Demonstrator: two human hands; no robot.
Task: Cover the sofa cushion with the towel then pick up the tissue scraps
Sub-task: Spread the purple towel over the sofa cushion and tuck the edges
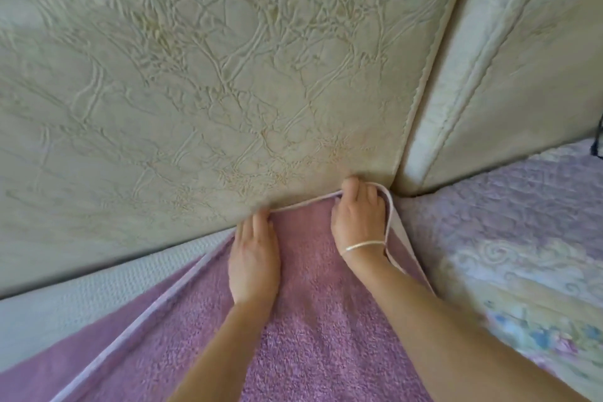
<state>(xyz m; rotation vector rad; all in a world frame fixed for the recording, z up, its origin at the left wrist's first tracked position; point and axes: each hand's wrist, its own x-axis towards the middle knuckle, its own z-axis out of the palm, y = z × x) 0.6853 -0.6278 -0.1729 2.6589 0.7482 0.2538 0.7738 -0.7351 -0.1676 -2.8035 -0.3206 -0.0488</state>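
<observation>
A pink terry towel (313, 320) lies spread over the sofa seat cushion (81, 297), whose grey-white surface shows at the left. My left hand (254, 261) rests flat on the towel, its fingertips pushed into the crease under the cream back cushion (195, 91). My right hand (357, 215), with a thin bracelet at the wrist, presses the towel's far corner into the same crease; the towel's pale hem loops around its outer side. No tissue scraps are in view.
A second cream back cushion (509, 75) stands at the right, with a gap between the two. A lilac patterned cover (509, 238) lies over the neighbouring seat on the right.
</observation>
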